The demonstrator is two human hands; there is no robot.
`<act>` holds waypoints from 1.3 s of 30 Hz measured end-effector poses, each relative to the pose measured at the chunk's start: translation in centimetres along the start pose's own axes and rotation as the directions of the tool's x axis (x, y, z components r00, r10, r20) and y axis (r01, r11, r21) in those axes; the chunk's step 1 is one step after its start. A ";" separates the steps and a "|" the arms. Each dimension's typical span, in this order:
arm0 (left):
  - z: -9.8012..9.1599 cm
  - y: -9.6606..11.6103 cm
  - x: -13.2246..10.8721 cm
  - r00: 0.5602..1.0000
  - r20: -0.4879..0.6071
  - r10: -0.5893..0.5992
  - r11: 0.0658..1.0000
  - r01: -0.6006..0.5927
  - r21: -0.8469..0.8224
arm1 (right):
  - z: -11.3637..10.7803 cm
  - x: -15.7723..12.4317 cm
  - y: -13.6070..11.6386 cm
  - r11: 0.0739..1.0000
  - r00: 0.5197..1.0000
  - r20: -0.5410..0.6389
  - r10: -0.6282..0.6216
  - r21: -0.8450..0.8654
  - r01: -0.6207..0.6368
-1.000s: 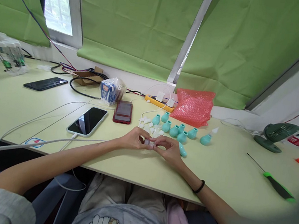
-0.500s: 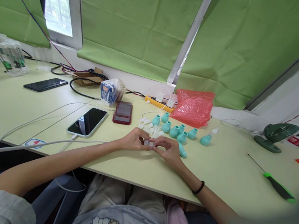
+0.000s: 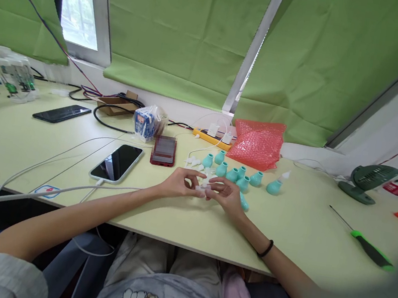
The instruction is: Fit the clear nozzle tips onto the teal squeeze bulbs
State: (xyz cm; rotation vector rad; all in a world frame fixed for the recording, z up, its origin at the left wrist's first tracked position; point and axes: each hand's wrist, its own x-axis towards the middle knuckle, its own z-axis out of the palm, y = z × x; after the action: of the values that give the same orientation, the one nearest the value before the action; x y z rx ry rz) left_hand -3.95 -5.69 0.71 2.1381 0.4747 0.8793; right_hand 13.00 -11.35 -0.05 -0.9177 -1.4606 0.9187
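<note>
Over the desk, a small clear plastic piece sits between my two hands, its exact shape partly hidden by the fingers. My left hand pinches its left side with thumb and fingertips. The fingertips of my right hand close on its right end. Just beyond my fingers stand several teal rubber bulbs, and another teal bulb lies partly behind my right hand. Small white pointed tips are scattered behind my left hand. One teal bulb at the right has a clear tip in its neck.
Left of my hands lie a charging phone and a dark red device. A yellow power strip and a red bubble-wrap pouch are at the back. A green-handled screwdriver and a small fan are right.
My fingers have shifted on the clear plastic piece, and the right fingers have lifted and opened slightly around it. The bulbs and other desk items stay put.
</note>
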 end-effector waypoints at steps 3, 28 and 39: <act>0.1 0.2 0.0 0.998 -0.065 0.001 1.000 -0.001 -0.004 | -0.2 0.2 0.0 0.999 0.999 -0.017 0.031 0.020 -0.030; 0.3 0.5 -0.2 0.996 -0.066 0.059 0.995 -0.053 0.088 | 0.1 0.1 0.2 0.986 0.998 0.036 0.046 -0.162 -0.039; 0.0 0.1 0.1 0.983 -0.185 0.000 0.990 0.026 0.139 | -4.0 0.6 -3.1 0.176 0.954 -0.255 -0.158 -0.958 -0.227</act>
State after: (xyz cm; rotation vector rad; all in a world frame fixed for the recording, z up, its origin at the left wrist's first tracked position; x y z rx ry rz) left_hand -3.84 -5.70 0.86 2.1873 0.6614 1.0701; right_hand 16.82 -11.81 3.34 -1.9666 -1.6914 -0.4070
